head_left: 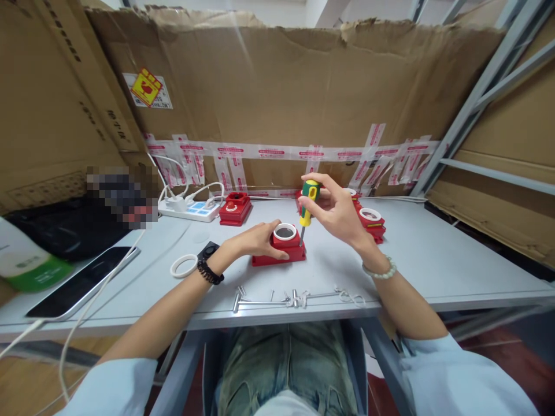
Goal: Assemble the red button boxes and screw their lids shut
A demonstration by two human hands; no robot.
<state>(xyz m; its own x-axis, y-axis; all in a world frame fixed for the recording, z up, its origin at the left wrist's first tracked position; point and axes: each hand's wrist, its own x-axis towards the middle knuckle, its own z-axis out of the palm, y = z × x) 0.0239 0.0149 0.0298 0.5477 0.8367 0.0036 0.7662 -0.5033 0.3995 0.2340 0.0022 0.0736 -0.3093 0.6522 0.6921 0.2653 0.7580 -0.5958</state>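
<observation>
While left hand grasps the red, white-ringed rectangular block | right hand grips green-and-yellow screwdriver | shaft slightly tilted at block's right end

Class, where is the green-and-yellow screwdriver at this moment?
In the head view, the screwdriver is just right of centre in the right hand, its shaft pointing down at the right end of the red block held by the left hand.

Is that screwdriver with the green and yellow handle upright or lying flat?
Upright, leaning slightly: the screwdriver is held handle-up in the right hand, its thin metal shaft pointing down at the red stepped block.
</observation>
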